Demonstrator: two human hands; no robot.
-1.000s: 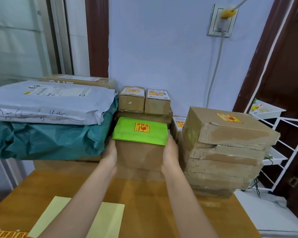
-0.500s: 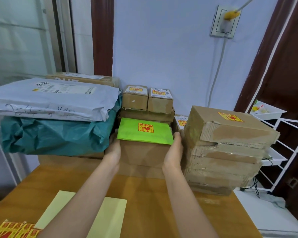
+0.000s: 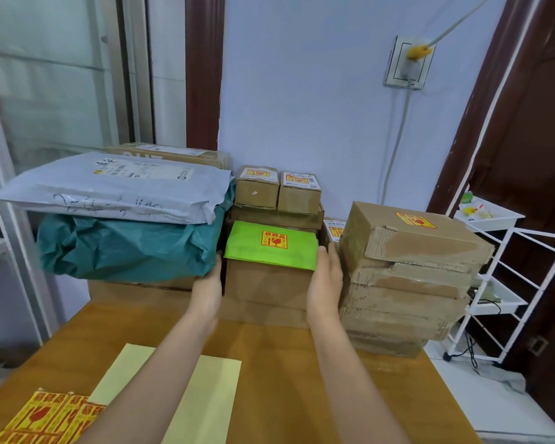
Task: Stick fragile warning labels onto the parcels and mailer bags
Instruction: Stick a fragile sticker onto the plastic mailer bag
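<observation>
The green mailer bag (image 3: 269, 246), already labelled, lies on a cardboard box (image 3: 265, 283) toward the far edge of the surface (image 3: 269, 344). The left hand (image 3: 207, 291) and right hand (image 3: 325, 280) stand apart, flat against the box's two sides — neither visibly curls round it. To seat it well, press evenly from both sides and keep it square between the teal bag (image 3: 125, 245) and the box stack (image 3: 404, 280) — the green bag could slide.

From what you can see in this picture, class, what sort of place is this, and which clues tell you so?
Probably a small parcel-packing corner in a home or shop. Clues: taped cardboard parcels stacked against the wall, plastic mailer bags carrying a shipping label, and a sheet of fragile stickers on the wooden table.
</observation>
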